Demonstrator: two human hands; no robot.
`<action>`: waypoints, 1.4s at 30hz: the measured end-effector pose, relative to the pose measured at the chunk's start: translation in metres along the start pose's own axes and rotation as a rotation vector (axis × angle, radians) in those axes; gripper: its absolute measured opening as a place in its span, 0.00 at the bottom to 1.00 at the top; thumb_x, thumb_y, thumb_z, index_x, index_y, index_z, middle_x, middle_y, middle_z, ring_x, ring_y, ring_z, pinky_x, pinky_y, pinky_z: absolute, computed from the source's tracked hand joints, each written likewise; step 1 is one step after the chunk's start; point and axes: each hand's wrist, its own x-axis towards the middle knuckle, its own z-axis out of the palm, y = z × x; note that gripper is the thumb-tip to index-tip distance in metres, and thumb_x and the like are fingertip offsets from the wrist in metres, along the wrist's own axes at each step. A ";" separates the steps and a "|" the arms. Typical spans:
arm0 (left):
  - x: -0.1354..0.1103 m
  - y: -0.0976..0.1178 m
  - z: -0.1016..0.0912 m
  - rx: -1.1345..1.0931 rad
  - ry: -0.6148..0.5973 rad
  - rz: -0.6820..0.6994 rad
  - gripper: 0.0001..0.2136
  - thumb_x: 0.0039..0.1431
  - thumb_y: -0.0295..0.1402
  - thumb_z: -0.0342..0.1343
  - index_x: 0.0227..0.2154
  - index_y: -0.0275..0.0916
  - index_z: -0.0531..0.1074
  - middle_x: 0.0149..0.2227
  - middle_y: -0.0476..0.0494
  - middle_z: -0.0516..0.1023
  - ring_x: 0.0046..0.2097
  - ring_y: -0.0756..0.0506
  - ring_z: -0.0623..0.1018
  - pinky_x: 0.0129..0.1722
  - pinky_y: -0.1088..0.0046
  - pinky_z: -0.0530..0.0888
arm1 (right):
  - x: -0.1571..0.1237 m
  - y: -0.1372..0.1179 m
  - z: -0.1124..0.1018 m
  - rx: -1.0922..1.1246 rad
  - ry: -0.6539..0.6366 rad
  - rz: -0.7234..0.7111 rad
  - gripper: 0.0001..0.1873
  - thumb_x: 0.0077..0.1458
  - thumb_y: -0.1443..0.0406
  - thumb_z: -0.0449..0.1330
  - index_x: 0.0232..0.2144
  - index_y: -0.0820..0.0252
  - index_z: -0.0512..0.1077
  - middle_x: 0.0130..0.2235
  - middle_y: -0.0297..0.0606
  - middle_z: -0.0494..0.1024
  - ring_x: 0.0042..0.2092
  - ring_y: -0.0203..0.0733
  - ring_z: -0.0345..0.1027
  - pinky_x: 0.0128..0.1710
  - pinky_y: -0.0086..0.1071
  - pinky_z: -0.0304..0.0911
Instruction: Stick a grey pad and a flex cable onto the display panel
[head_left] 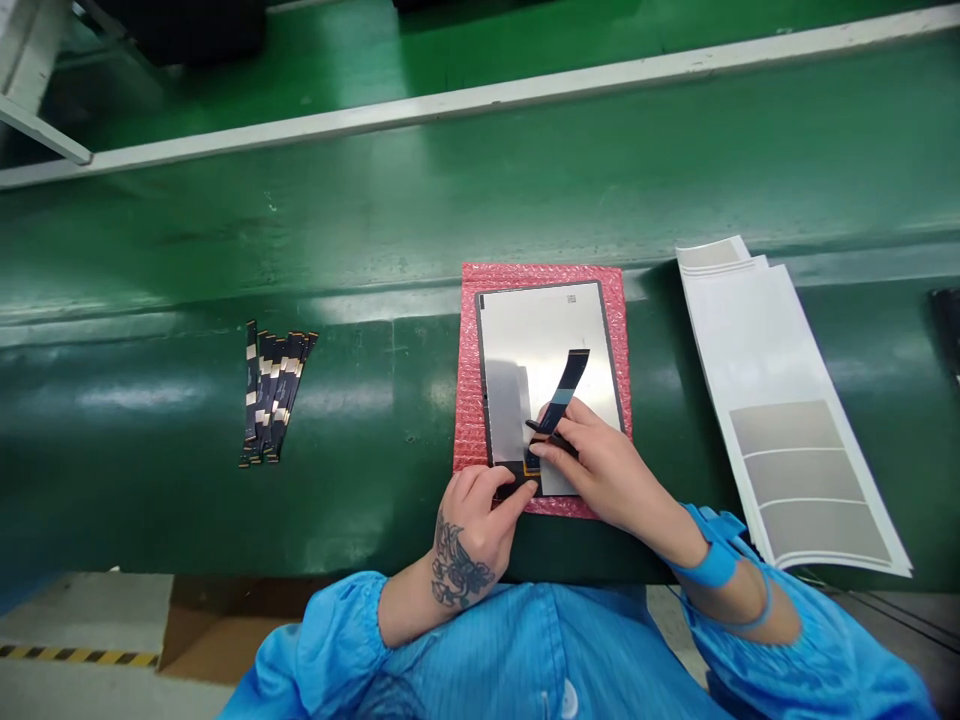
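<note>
Right hand (611, 470) pinches the flex cable (564, 392) over the panel (540, 340). Left hand (472, 520), index finger extended, presses the panel's near edge. Spare cables (271, 398) lie well left of the panel.

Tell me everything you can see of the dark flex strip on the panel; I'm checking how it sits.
The flex strip is a thin, flat, dark ribbon with a lighter blue-grey band partway along. It lies slanted over the shiny grey panel, upper end free toward the right, lower end at the panel's near edge. The right hand pinches its lower part; the left hand presses a fingertip beside its base. It looks flexible and slightly curved.
</note>
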 end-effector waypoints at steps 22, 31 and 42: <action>0.001 0.000 -0.005 -0.002 -0.070 -0.015 0.13 0.61 0.22 0.52 0.43 0.39 0.78 0.37 0.42 0.75 0.40 0.46 0.72 0.38 0.73 0.73 | 0.000 0.000 -0.001 0.028 0.004 -0.007 0.09 0.62 0.66 0.54 0.31 0.58 0.72 0.45 0.42 0.74 0.44 0.46 0.72 0.44 0.40 0.71; 0.002 0.000 -0.005 0.001 -0.054 -0.016 0.12 0.63 0.23 0.51 0.42 0.39 0.78 0.36 0.42 0.75 0.40 0.46 0.72 0.37 0.72 0.73 | -0.001 0.000 0.000 0.017 0.002 -0.001 0.09 0.62 0.66 0.54 0.31 0.59 0.71 0.45 0.43 0.73 0.44 0.47 0.72 0.43 0.39 0.70; 0.001 0.000 -0.005 0.007 -0.070 -0.025 0.13 0.62 0.23 0.51 0.42 0.40 0.79 0.37 0.41 0.76 0.40 0.46 0.72 0.37 0.71 0.73 | -0.001 0.000 -0.001 0.003 0.006 -0.026 0.08 0.62 0.66 0.53 0.36 0.58 0.73 0.43 0.42 0.74 0.42 0.46 0.72 0.40 0.39 0.70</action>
